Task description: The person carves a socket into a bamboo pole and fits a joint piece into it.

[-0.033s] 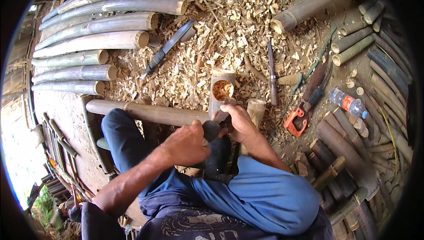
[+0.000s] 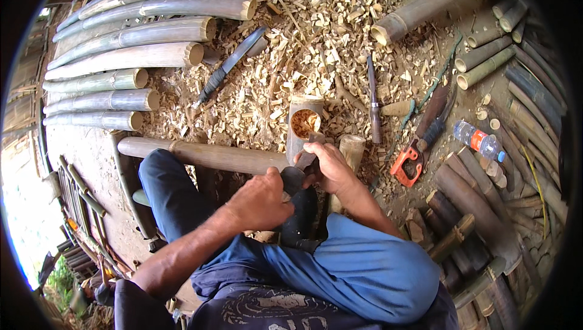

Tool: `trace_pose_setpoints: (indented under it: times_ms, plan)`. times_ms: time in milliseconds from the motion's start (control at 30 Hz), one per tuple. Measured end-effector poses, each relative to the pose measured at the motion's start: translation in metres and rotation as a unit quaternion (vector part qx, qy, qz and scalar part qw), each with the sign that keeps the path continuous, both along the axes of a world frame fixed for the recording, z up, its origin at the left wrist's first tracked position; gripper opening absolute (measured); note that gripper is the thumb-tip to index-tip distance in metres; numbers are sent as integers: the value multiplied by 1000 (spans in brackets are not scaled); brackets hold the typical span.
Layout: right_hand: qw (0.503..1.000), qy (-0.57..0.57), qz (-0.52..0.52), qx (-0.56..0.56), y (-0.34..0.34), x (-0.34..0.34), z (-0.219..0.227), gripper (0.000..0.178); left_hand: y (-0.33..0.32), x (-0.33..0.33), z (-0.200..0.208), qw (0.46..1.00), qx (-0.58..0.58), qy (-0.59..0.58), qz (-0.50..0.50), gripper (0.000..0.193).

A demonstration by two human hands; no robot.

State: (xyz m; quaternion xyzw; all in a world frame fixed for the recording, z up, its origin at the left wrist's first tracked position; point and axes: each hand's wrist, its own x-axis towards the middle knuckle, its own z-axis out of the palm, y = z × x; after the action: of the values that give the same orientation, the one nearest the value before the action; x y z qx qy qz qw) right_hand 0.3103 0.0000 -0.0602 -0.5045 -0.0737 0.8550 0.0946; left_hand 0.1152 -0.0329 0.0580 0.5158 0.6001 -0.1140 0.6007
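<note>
My left hand (image 2: 261, 201) is closed in a fist, thumb uppermost, round a tool with a dark grey rounded face (image 2: 293, 179); its grip is hidden in the fist. Close by on the right, my right hand (image 2: 329, 166) pinches a dark brownish block (image 2: 307, 161) against or just above that grey face; whether they touch I cannot tell. Just beyond my fingers is a bamboo section (image 2: 296, 143) with a round opening full of orange-brown shavings. A second pale bamboo stub (image 2: 352, 151) stands right of it.
A bamboo pole (image 2: 206, 155) lies across before my left knee. On the chips beyond are a large knife (image 2: 231, 65) and a dark-handled chisel-like tool (image 2: 374, 102). An orange-handled saw (image 2: 408, 166) and a water bottle (image 2: 478, 140) lie to the right. Bamboo poles (image 2: 146, 35) line the far left.
My left hand and the rounded grey face have shifted slightly to the right and nearer to me. My right hand has barely moved and keeps its grip.
</note>
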Motion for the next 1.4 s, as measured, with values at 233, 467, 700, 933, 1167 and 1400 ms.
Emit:
trace_pose_setpoints:
  times_ms: [233, 467, 700, 933, 1167, 1400]
  plan:
    - [992, -39, 54, 103, 17, 22, -26, 26, -40, 86, -23, 974, 30, -17, 226, 58]
    - [940, -192, 154, 236, -3, 21, -7, 34, -49, 99, -27, 945, -3, -59, 323, 68]
    - [944, -202, 180, 190, -30, -17, 23, 44, -105, 18, -31, 952, 80, -43, 293, 49]
    - [986, -79, -33, 143, 12, -71, 27, 29, -4, -30, 11, 946, 179, 212, 165, 32]
    - [963, 118, -230, 77, 14, -55, 19, 21, 55, -11, 43, 930, 276, 235, -53, 20]
    - [898, 189, -395, -46, 1, -38, -3, 24, 92, 35, 52, 889, 333, 179, -259, 9]
